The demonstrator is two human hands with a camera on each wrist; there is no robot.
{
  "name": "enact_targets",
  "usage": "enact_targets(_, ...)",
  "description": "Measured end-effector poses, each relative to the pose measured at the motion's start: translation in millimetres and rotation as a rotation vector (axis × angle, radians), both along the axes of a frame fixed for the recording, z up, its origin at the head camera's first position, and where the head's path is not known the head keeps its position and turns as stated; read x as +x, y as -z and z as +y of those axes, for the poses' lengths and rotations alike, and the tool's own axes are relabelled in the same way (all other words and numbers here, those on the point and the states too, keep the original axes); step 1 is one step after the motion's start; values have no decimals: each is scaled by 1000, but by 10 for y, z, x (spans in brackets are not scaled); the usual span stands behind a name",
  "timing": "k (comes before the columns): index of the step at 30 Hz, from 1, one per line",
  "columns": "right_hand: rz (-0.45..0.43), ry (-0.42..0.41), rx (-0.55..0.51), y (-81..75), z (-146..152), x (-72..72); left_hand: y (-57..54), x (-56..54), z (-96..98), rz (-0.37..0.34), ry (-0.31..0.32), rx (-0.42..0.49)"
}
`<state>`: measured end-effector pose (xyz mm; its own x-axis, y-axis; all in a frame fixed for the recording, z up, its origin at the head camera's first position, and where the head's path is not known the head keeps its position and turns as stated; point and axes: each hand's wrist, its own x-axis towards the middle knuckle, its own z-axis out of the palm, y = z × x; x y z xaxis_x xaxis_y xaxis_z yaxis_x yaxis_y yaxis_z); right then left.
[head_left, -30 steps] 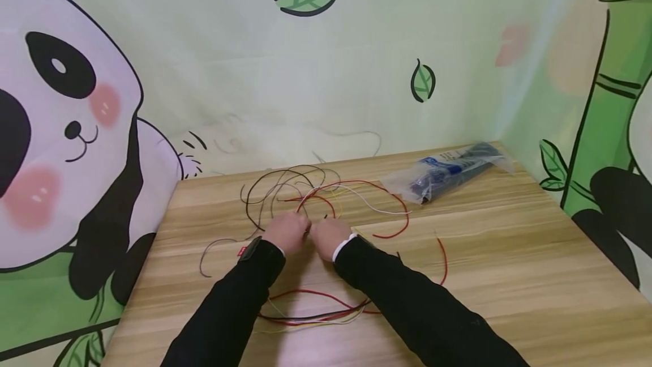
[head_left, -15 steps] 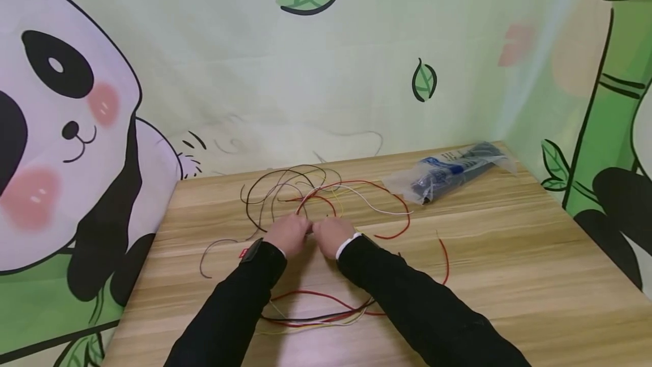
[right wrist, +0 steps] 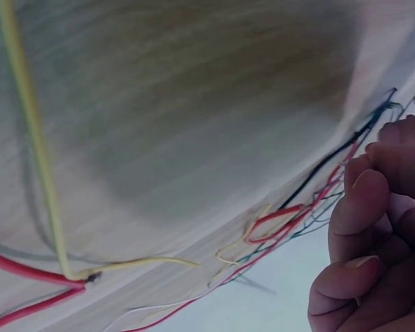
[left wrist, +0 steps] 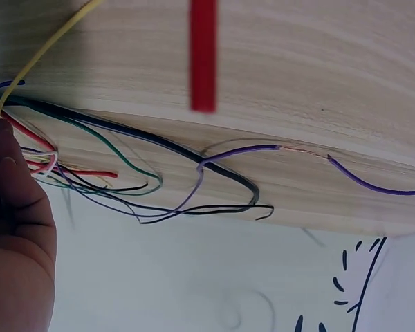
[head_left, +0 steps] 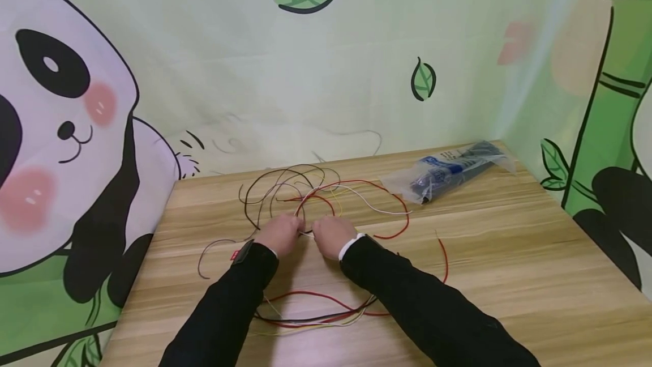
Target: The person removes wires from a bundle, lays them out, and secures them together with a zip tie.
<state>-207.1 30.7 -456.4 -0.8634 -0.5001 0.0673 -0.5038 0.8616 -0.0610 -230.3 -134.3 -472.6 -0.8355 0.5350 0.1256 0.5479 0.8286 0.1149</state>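
My left hand pinches a yellow wire between its fingertips, as the left wrist view shows. Just across a small gap is my right hand, fingers curled. A thin pale wire spans the gap into the right fingertips; the grip there is mostly hidden. Beyond both hands, black, red, white, green and purple wires lie in loose loops. A long red wire arcs to the right. In the left wrist view, a stretch of bare copper joins two lengths of purple wire.
A clear plastic bag with dark blue contents lies at the table's back right. Between the forearms and the front edge runs a bundle of wires. A short red wire lies right of the right forearm. A printed cloth backdrop rises behind the table.
My left hand has moved slightly left, away from the right hand. The gap between them has widened, and a pale wire now shows across it. The other wires look unmoved.
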Motion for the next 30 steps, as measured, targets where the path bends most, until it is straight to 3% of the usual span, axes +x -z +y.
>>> enact_targets(9,-8,-11,-41,-101,122,67,-40,-4,-112,-6,-73,27)
enact_targets(18,-37,6,-117,-180,359,191,-159,61,-213,-37,-96,71)
enact_targets(22,-44,17,-147,-211,469,247,-149,64,-264,-47,-119,104)
enact_targets(30,-34,1,-218,-312,706,424,-147,103,-324,43,-79,166)
